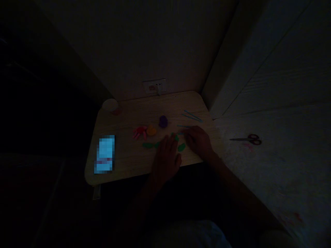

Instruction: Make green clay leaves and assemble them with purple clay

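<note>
In dim light my left hand [167, 158] lies over the small table, fingers stretched out on green clay [148, 145] that shows on both sides of them. A loose green clay piece [181, 147] rests just right of it. My right hand [198, 140] is closed at the fingertips around a thin blue stick [180, 133], whose far end meets a green bit beside my left fingertips. Another blue stick [183, 126] lies just beyond my right hand. Behind the hands sit a purple clay lump [163, 121], an orange clay lump [151, 130] and a red-pink clay shape [140, 132].
Two thin blue sticks [192, 116] lie at the table's back right. A lit, blurred phone [104, 154] is at the left, and a pale round container [110, 104] at the back left corner. Scissors [247, 139] lie on the surface to the right. A wall socket [155, 86] is behind.
</note>
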The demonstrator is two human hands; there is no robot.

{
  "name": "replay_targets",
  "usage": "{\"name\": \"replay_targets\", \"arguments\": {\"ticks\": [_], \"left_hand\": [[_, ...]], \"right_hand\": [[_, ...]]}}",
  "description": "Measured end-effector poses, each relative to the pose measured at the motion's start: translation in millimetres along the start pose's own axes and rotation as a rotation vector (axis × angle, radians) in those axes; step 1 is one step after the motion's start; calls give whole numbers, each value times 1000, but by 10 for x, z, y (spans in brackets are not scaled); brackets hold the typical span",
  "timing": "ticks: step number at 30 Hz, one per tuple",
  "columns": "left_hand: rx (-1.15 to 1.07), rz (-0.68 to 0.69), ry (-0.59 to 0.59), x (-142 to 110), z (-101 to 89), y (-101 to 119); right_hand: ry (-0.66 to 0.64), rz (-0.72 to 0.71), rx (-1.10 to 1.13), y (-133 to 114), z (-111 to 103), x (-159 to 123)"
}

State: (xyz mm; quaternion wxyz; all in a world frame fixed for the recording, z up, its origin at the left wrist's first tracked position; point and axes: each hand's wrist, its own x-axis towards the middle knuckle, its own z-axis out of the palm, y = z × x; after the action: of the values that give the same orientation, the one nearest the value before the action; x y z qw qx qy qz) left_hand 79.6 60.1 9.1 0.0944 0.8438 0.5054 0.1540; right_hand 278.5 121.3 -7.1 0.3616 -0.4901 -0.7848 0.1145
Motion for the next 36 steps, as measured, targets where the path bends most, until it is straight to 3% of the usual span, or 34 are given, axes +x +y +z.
{"name": "replay_targets", "arguments": {"ticks": [12,17,22,28,36], "left_hand": [[-47,0,27,-22,-3,-9],[-114,7,104,-61,-17,-36],[-145,106,95,173,-133,-149],[-113,131,-31,562,-129,-302],[-77,-12,43,552,-35,-235]], "right_hand": [[26,74,100,5,-16,4],[42,126,124,-6,-30,14],[85,148,174,15,-35,12],[144,216,254,48,-51,-10],[123,215,284,90,-38,-22]]}}
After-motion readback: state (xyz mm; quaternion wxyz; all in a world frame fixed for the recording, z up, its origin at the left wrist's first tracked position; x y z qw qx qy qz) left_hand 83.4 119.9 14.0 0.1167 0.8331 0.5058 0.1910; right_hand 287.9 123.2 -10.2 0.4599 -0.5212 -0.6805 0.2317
